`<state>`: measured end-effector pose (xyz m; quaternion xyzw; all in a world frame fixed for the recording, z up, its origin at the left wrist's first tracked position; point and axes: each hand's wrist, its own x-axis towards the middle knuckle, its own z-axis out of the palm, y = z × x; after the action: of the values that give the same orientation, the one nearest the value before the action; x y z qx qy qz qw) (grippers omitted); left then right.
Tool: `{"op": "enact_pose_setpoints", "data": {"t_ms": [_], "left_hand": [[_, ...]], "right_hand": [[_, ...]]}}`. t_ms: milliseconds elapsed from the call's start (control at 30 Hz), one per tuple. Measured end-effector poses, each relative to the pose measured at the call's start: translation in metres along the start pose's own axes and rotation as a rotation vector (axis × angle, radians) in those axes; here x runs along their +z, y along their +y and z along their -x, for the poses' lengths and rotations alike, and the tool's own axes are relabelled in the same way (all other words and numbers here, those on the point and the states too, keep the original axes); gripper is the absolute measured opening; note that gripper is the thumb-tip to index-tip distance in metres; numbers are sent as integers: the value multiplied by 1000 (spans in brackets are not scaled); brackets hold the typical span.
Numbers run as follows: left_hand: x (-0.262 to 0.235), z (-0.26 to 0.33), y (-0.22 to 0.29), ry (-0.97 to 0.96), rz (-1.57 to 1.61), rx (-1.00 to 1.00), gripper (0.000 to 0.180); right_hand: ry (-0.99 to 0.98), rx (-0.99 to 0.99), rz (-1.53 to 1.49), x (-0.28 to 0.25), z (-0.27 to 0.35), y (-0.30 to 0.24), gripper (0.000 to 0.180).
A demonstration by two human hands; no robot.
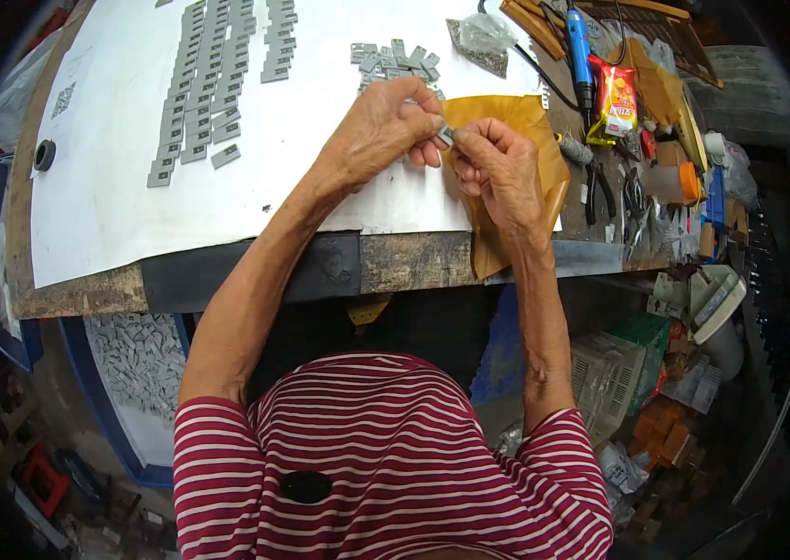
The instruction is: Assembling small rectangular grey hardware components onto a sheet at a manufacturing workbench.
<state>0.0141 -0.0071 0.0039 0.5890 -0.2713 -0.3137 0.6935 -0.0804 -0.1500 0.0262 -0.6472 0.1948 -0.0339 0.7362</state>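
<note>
Between my two hands is a small grey rectangular piece (446,135), pinched at both ends above the table. My left hand (385,121) is closed, its thumb and fingertips on the piece's left end. The fingers of my right hand (499,163) are closed at its other end. Just beyond my left hand lies a loose pile of similar grey pieces (398,61). Under my right hand is a sheet of brown-yellow paper (544,140), hanging partly over the table's front edge. Long rows of the grey pieces (199,84) lie at the left, each piece with a dark mark.
White paper (301,187) covers most of the worktable. On the right are a blue pen-shaped tool (580,47), a red snack packet (617,98), pliers (600,191) and an orange-lidded jar (675,183). A black ring (44,155) sits far left. Below, a blue-rimmed tray (101,373) holds many grey pieces.
</note>
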Motion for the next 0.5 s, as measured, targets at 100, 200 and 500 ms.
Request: {"op": "enact_pose_setpoints", "data": {"t_ms": [100, 200, 500], "left_hand": [[-1, 0, -2, 0, 13, -4, 14], [0, 0, -2, -1, 20, -7, 13], [1, 0, -4, -7, 50, -22, 11]], "right_hand": [[35, -12, -35, 5, 1, 2, 12], [59, -49, -9, 8, 1, 3, 13], [33, -44, 82, 6, 3, 1, 10]]}}
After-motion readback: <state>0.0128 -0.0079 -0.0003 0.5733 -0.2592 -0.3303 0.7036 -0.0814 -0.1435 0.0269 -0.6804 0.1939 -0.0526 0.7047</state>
